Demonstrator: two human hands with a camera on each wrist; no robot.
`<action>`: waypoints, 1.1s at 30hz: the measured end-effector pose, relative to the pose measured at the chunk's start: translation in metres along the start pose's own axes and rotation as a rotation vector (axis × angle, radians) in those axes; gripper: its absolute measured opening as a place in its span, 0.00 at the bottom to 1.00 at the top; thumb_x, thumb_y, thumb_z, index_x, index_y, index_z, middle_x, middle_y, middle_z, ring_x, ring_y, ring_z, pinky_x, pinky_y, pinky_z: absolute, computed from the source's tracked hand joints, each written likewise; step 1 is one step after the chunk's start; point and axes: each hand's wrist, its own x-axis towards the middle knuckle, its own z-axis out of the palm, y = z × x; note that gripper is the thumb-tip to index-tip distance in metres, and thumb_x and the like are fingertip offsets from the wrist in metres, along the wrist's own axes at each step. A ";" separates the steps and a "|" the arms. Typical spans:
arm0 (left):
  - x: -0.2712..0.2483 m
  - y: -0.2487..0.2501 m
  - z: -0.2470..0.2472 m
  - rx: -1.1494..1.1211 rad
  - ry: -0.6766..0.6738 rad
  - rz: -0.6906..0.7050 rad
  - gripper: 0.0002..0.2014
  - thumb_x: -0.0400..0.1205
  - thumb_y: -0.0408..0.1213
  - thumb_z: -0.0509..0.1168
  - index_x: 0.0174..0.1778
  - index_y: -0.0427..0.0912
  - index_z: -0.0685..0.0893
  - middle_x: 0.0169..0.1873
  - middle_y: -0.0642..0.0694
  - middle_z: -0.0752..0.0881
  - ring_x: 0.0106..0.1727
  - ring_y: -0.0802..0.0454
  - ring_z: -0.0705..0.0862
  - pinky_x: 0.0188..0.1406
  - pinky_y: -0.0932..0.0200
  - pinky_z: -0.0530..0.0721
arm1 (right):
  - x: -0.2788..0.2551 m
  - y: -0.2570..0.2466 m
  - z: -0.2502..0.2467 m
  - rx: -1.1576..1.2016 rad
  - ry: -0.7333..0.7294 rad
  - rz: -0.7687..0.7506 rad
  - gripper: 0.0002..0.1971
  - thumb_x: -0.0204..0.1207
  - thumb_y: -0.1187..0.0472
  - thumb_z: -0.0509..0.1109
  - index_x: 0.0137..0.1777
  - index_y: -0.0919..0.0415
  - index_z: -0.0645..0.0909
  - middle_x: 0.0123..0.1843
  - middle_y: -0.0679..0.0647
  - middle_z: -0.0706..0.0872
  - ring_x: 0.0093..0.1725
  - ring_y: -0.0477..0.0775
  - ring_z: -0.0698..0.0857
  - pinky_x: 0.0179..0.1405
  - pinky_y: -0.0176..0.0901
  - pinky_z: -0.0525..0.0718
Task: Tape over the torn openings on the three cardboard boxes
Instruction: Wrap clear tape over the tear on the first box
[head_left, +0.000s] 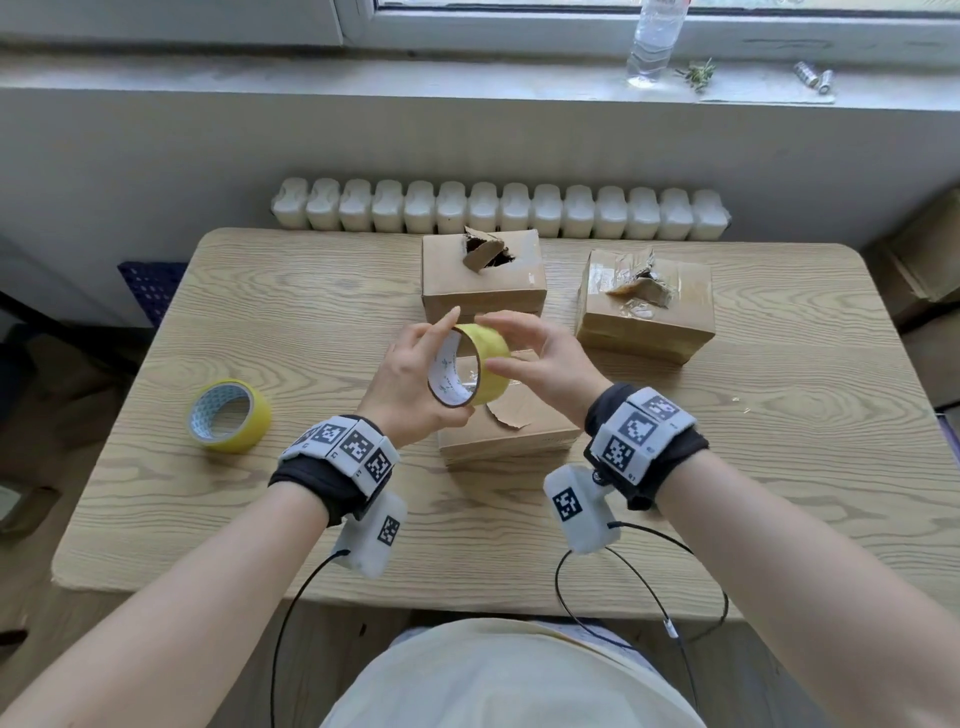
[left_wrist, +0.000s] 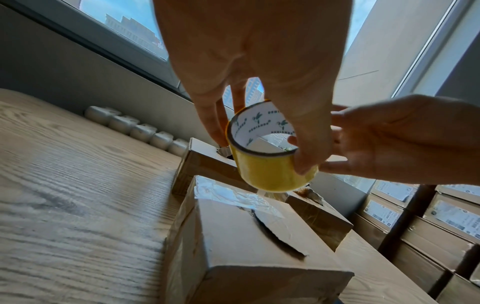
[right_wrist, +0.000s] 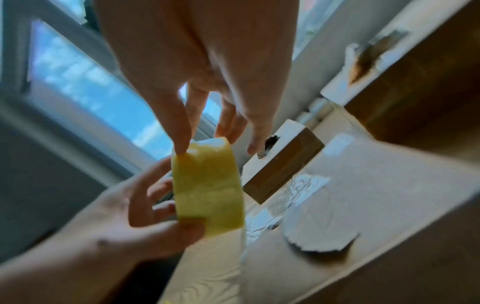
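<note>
A: Left hand (head_left: 410, 387) grips the yellow tape roll (head_left: 470, 366) above the nearest torn box (head_left: 511, 423); right hand (head_left: 540, 364), fingers extended, brushes its rim.

B: Find the loose end, then pull slowly.

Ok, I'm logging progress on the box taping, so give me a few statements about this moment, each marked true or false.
1. The left hand holds a yellow tape roll above the near box. True.
2. A second tape roll lies on the table. True.
3. The far box has its tear taped over. False: its hole gapes open.
4. Four boxes stand on the table. False: three.
5. The right hand rests flat on the table. False: its fingers touch the held roll.
</note>
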 end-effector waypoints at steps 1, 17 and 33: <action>0.000 0.000 -0.001 -0.012 -0.014 -0.008 0.53 0.60 0.37 0.81 0.80 0.55 0.60 0.63 0.47 0.72 0.60 0.53 0.74 0.56 0.62 0.74 | 0.000 0.001 0.000 -0.092 0.018 -0.041 0.20 0.73 0.70 0.74 0.65 0.59 0.82 0.66 0.55 0.80 0.66 0.51 0.79 0.67 0.47 0.78; -0.007 -0.002 -0.011 -0.066 -0.245 -0.145 0.45 0.58 0.53 0.75 0.72 0.72 0.64 0.60 0.49 0.75 0.56 0.55 0.76 0.56 0.53 0.82 | -0.001 0.017 0.017 -0.768 0.191 -0.460 0.16 0.80 0.55 0.55 0.45 0.66 0.80 0.42 0.56 0.82 0.31 0.59 0.83 0.26 0.58 0.83; -0.012 -0.005 -0.018 -0.154 -0.347 -0.194 0.41 0.60 0.59 0.71 0.69 0.81 0.61 0.60 0.49 0.77 0.55 0.54 0.80 0.54 0.52 0.84 | 0.003 0.000 0.012 -0.269 0.022 -0.031 0.07 0.72 0.54 0.76 0.41 0.44 0.80 0.45 0.45 0.88 0.49 0.47 0.89 0.49 0.58 0.88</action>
